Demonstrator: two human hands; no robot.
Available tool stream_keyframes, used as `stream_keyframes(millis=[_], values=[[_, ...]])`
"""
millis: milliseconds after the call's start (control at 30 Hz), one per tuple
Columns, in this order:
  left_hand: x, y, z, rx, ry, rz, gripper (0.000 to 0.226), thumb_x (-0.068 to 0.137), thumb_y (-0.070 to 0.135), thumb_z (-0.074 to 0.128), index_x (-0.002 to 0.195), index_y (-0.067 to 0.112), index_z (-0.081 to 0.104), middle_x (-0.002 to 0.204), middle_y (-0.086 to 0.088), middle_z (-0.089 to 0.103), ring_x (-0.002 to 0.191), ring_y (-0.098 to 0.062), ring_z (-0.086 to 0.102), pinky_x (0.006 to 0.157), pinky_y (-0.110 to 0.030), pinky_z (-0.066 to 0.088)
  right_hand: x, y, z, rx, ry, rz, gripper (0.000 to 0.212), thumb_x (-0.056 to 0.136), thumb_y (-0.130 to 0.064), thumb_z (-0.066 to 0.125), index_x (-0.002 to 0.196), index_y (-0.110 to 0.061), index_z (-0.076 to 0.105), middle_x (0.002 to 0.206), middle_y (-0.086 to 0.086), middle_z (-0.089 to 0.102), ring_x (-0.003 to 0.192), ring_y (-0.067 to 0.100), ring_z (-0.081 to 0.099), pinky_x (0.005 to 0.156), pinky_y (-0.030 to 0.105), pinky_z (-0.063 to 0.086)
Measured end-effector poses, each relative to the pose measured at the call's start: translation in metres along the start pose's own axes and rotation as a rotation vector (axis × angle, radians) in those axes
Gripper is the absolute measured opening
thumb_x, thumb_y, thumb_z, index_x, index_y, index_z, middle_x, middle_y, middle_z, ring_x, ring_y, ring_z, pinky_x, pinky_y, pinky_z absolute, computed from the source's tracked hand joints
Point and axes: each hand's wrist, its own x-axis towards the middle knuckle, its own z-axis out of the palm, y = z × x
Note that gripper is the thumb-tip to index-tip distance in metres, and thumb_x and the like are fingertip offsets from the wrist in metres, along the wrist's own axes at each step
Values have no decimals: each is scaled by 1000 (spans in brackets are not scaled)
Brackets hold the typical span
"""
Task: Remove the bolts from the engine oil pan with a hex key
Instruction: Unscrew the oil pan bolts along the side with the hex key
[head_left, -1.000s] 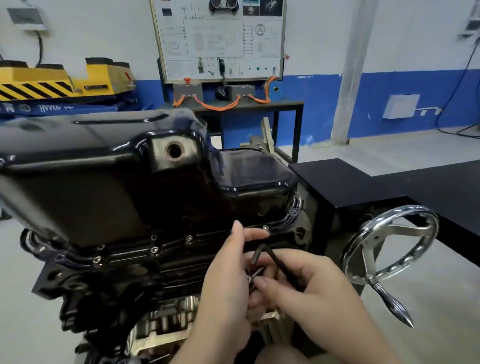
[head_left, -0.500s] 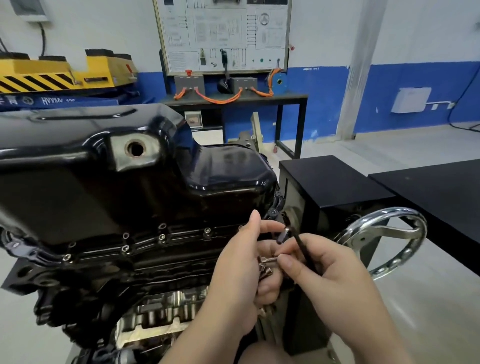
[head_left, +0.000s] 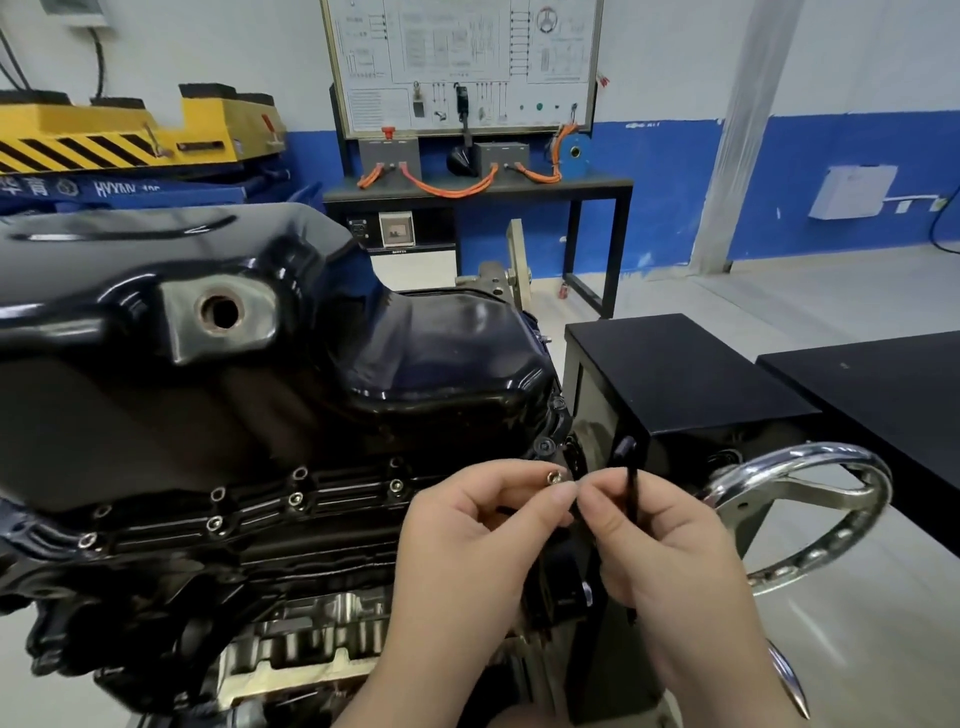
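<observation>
1. Left hand (head_left: 467, 540) — thumb and forefinger pinch a loose bolt (head_left: 555, 476), just off the pan's right corner.
2. Right hand (head_left: 670, 551) — fingers curled round the black hex key (head_left: 630, 483), held near upright beside the bolt.
3. Oil pan (head_left: 249, 374): glossy black, left of both hands; flange bolts (head_left: 294, 499) sit in its near edge.
4. Chrome handwheel (head_left: 831, 525): right of the hands.

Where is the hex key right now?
Head view, right of centre: the right hand pinches the hex key upright, between the oil pan and the handwheel.
</observation>
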Motion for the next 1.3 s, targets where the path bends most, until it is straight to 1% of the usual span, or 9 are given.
stream_keyframes(millis=[67,133,300,367,467,567,833,1100,1300], values=[[4,-1,1,92,25,44,18,72,16,75,77,34,74,68,3,72,66,-10,68,62,-15,52,4,0,-3,-101,15,-48,16,71,-39,71,82,-29,74,67,-5,69,61,5,65,58,14,50],[7,-1,2,137,31,46,19,73,18,75,77,36,74,69,3,72,69,-17,69,64,-23,56,8,-1,-7,-226,6,-118,13,74,-31,77,85,-36,73,77,-7,70,73,7,66,68,16,51],[9,2,6,181,3,29,17,75,19,76,78,36,75,71,0,72,72,-23,68,71,-42,58,13,-7,-10,-438,-36,-249,13,77,-22,66,81,-33,71,74,-11,67,74,11,64,60,14,48],[9,3,8,169,1,23,17,75,20,75,81,36,75,71,1,72,72,-22,67,71,-38,58,17,-7,-10,-443,-27,-265,12,78,-25,66,84,-33,72,75,-10,69,75,13,65,62,22,53],[7,0,6,133,24,2,18,73,23,74,89,32,75,62,3,66,61,-7,62,61,-16,51,29,0,-12,-341,48,-220,10,77,-20,73,83,-28,74,79,-4,72,79,14,68,71,33,57],[0,-4,1,112,56,-41,16,74,22,71,88,30,73,55,2,63,54,0,59,56,-6,44,46,6,-14,-245,135,-144,20,77,-16,75,77,-35,74,77,0,72,76,12,68,72,27,56],[-12,-15,-13,156,46,-131,20,81,22,63,86,40,71,53,0,61,49,1,53,53,-7,42,60,17,-10,-263,93,-77,19,74,-19,79,76,-38,75,73,-12,73,72,-1,68,62,8,48],[-13,-19,-10,212,-25,-145,29,86,25,55,98,51,63,51,2,52,50,-4,50,55,-12,44,56,15,-7,-337,101,-84,24,73,-20,79,74,-44,73,71,-15,72,70,-1,68,63,11,51],[-14,-22,-11,202,-39,-139,33,85,26,54,101,54,60,50,3,47,48,-4,45,52,-12,41,52,13,-4,-426,125,-100,18,75,-17,78,72,-34,73,66,-8,70,62,0,63,62,15,51]])
